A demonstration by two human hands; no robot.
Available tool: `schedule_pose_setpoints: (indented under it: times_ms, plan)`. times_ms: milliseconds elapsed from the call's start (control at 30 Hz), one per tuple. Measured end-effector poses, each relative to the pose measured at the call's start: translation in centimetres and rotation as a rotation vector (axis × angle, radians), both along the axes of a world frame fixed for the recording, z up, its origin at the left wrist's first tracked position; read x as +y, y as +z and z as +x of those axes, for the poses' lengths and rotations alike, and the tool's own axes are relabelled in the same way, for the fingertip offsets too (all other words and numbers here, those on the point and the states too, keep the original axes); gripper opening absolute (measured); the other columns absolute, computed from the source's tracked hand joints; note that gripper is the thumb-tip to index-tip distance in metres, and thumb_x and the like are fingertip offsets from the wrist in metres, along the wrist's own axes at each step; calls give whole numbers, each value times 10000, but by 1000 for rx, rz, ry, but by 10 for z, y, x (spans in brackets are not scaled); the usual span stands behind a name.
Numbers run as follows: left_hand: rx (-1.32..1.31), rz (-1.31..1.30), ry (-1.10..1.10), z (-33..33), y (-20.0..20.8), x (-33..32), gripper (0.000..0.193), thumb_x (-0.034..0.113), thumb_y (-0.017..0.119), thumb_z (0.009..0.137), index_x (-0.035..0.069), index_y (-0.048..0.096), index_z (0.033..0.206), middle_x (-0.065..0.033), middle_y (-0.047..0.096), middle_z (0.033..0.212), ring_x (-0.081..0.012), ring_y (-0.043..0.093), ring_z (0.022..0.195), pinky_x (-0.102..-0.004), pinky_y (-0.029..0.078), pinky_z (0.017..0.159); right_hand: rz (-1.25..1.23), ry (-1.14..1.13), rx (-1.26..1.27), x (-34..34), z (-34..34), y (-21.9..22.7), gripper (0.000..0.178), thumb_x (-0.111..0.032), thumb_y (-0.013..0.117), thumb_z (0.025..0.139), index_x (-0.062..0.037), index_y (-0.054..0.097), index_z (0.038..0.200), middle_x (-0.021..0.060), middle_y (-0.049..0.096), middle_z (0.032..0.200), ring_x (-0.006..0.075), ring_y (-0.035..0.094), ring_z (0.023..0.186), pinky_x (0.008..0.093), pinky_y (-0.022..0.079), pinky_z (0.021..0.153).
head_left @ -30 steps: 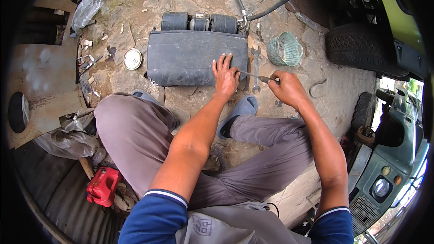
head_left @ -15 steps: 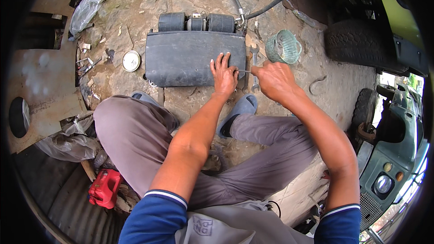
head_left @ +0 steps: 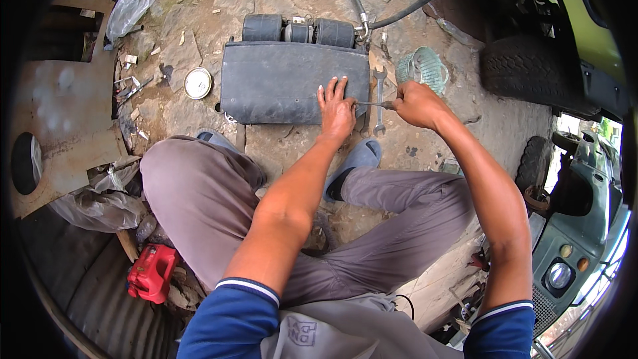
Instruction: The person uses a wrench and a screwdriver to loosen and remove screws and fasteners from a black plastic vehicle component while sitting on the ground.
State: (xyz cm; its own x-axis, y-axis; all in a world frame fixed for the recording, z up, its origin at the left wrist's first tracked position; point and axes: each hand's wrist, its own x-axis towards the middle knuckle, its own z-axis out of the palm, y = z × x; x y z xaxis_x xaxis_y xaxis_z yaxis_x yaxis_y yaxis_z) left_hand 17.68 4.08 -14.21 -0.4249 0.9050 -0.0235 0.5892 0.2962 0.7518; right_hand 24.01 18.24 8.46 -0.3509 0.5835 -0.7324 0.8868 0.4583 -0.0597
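A dark blower unit [head_left: 286,80] with a flat cover and two round fan housings lies on the stone floor in front of me. My left hand [head_left: 336,116] rests on the cover's near right part, fingers spread, its thumb side beside a thin metal shaft. That shaft belongs to a screwdriver [head_left: 373,104], held level by my right hand [head_left: 420,104], which is closed around its handle. The tip meets the cover's right edge by my left thumb; the exact contact is hidden. An open-ended wrench [head_left: 379,101] lies on the floor beneath the screwdriver.
A green plastic basket [head_left: 425,70] stands beyond my right hand. Black hoses [head_left: 415,6] run off the unit's far right corner. A round tin [head_left: 197,84] sits left of the unit. Vehicle tyres [head_left: 525,66] stand at right, and a red jerrycan [head_left: 152,274] at lower left.
My right hand has moved right, away from my left hand, and more of the screwdriver shows. My left hand stays on the cover. The whole view has shifted slightly.
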Motion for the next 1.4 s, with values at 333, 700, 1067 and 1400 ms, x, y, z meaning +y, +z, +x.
schedule_pose_setpoints:
  times_ms: [333,700,1067,1400]
  plan:
    - [-9,12,6,1,1,1,118,73,756,816,110,810,914,-136,449,1571,-374,306,1499,-621,132,1237,29,-13,-3,-8,8,-5,345,-188,588,891,105,719,1017,356,686,1086,488,665,1089,503,524,984]
    - [-20,3,5,1,0,2,131,65,753,817,111,812,924,-135,443,1575,-376,296,1504,-621,125,1240,47,3,-46,-16,9,-2,337,-201,588,918,80,729,1042,339,692,1109,478,670,1088,494,531,983]
    - [6,7,-7,2,-1,1,127,81,760,818,124,815,924,-131,449,1569,-372,304,1499,-627,133,1237,51,76,-68,-28,-20,3,316,-142,602,865,100,726,1026,342,701,1071,451,700,1059,476,562,921]
    - [21,-29,-42,-2,-1,-1,172,107,770,816,154,822,973,-119,435,1581,-360,291,1506,-614,139,1240,69,325,-147,-35,-27,8,263,-121,590,893,26,755,1035,232,748,1086,389,723,1049,455,580,898]
